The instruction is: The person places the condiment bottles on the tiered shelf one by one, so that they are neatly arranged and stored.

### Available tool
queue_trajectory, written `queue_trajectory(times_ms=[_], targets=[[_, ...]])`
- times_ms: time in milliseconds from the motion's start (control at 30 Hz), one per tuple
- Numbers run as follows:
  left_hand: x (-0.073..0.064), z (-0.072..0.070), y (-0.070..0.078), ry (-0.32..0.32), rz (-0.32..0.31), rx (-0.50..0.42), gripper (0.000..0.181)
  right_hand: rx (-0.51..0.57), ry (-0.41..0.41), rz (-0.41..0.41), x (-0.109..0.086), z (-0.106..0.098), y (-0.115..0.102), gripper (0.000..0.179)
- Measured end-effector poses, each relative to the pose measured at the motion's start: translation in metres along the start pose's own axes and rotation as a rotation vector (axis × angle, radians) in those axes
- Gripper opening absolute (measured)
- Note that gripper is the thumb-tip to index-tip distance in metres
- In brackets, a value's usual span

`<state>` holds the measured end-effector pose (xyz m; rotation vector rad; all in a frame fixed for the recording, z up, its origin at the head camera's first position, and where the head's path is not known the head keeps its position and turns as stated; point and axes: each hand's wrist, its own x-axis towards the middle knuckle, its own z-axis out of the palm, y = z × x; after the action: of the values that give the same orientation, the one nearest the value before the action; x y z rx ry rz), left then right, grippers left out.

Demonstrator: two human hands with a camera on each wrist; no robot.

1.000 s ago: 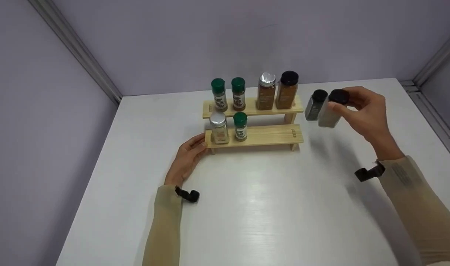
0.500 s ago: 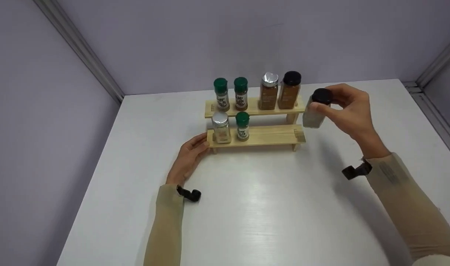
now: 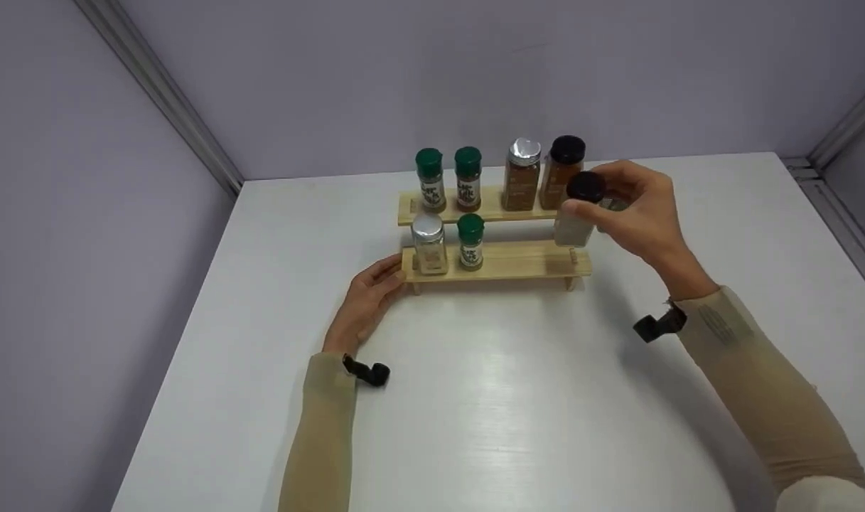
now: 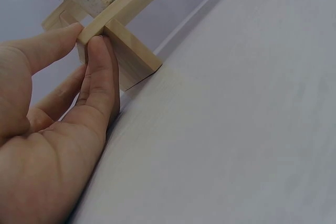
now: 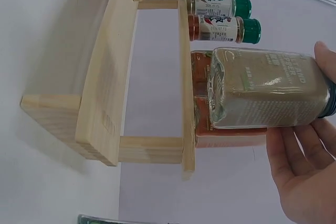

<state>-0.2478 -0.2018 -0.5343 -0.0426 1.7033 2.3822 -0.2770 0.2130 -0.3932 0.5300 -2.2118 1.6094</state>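
Note:
A two-tier wooden spice rack [image 3: 521, 262] stands on the table. My left hand [image 3: 357, 306] pinches its left end, thumb on the board's edge and fingers underneath, as the left wrist view shows. My right hand [image 3: 644, 220] grips a square glass spice jar [image 5: 268, 88] of beige-grey powder near its black cap. This jar is held in the air by the rack's right end, slightly tilted. On the lower tier are a silver-capped jar [image 3: 430, 249] and a green-capped jar [image 3: 470, 245], both left of the bare stretch of board.
The upper tier carries two green-capped jars [image 3: 468, 181], a silver-capped jar [image 3: 522, 178] of reddish-brown spice and a black-capped jar [image 3: 561, 171], partly covered by the held one. Another jar [image 5: 100, 220] barely shows at the right wrist view's bottom edge. Walls enclose the table's back and sides.
My right hand has carried the black-capped jar leftward, from beside the dark jar to over the rack's right end. My left hand has stayed on the rack's left end.

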Motion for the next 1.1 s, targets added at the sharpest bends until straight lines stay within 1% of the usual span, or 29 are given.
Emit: queue_trajectory(times_ms=[200,500,667,867,1100], targets=[[-0.001,0.001,0.001,0.0,0.0,-0.008,0.049,0.005,-0.018,-0.006,0.001,0.014,0.003,0.035],[-0.002,0.001,0.001,-0.015,0.007,-0.011,0.049,0.002,-0.045,0.033,-0.003,0.034,0.012,0.038],[-0.001,0.001,0.001,0.001,0.003,-0.011,0.049,0.017,-0.064,0.045,-0.006,0.046,0.018,0.039],[0.001,0.0,0.0,0.012,-0.011,-0.025,0.049,0.035,-0.073,0.079,-0.008,0.057,0.025,0.04],[0.0,0.001,0.0,0.005,0.004,-0.019,0.047,-0.002,-0.102,0.116,-0.012,0.067,0.031,0.044]])
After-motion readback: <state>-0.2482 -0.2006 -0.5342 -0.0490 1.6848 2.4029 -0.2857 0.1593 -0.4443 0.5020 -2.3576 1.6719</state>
